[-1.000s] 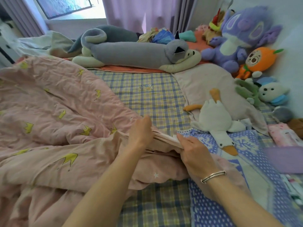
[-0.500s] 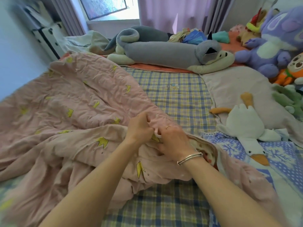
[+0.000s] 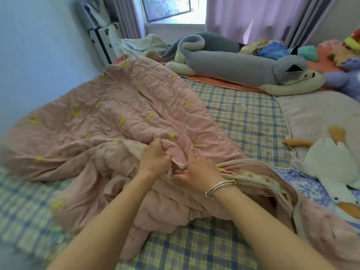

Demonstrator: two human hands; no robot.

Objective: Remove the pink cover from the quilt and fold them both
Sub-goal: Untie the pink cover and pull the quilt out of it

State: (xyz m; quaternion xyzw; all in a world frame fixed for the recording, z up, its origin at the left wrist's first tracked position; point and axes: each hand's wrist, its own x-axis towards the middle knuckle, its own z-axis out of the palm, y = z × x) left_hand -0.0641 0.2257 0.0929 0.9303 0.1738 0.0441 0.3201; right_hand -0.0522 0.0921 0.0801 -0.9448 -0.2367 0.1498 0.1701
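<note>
While left hand (image 3: 155,158) and right hand (image 3: 198,170) each pinch the edge of the pink cover (image 3: 120,114), its bulk runs toward ten o'clock. The quilt (image 3: 270,180) shows in the opening at four o'clock, nearer the right hand.

Pink cover (image 3: 120,114) with yellow crowns; blue-and-yellow plaid sheet (image 3: 243,121).

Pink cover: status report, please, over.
Left hand, right hand: both pinching pink cover edge. Quilt not yet out, showing at the opening. Goose plush lies apart, to the right.
</note>
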